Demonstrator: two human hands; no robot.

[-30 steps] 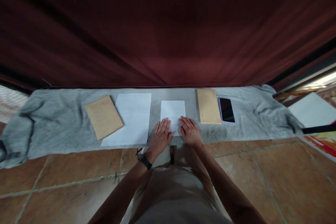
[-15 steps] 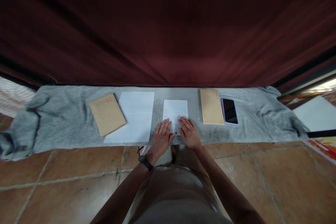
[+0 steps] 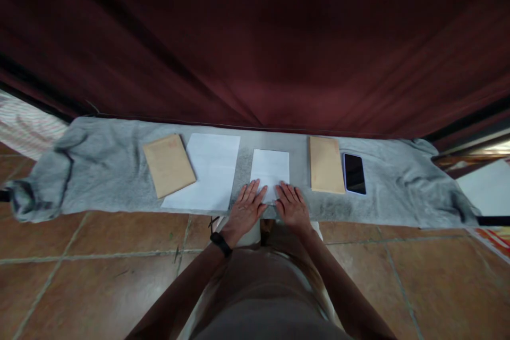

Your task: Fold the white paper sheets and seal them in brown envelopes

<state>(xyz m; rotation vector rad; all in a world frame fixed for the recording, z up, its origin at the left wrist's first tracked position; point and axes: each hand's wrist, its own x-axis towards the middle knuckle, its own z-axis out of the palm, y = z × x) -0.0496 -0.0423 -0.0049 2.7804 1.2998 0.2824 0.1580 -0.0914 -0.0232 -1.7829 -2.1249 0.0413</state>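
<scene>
A small white folded sheet (image 3: 270,167) lies on the grey cloth (image 3: 111,180) in front of me. My left hand (image 3: 247,206) rests flat on its near left corner, fingers stretched out. My right hand (image 3: 292,205) lies flat on its near right corner, fingers also spread. A black band circles my left wrist. To the left lies a larger white sheet (image 3: 207,176) with a tan envelope (image 3: 169,164) overlapping its left edge. To the right are a second tan envelope (image 3: 326,163) and a black phone (image 3: 354,173).
A dark red curtain (image 3: 255,37) hangs right behind the cloth. Brown floor tiles (image 3: 99,276) spread on both sides of me. The cloth bunches at its left end (image 3: 27,196). A white sheet (image 3: 484,188) lies at the far right.
My hands have drawn closer together on the near edge of the small sheet. The view has shifted slightly, so everything sits a little lower and further right.
</scene>
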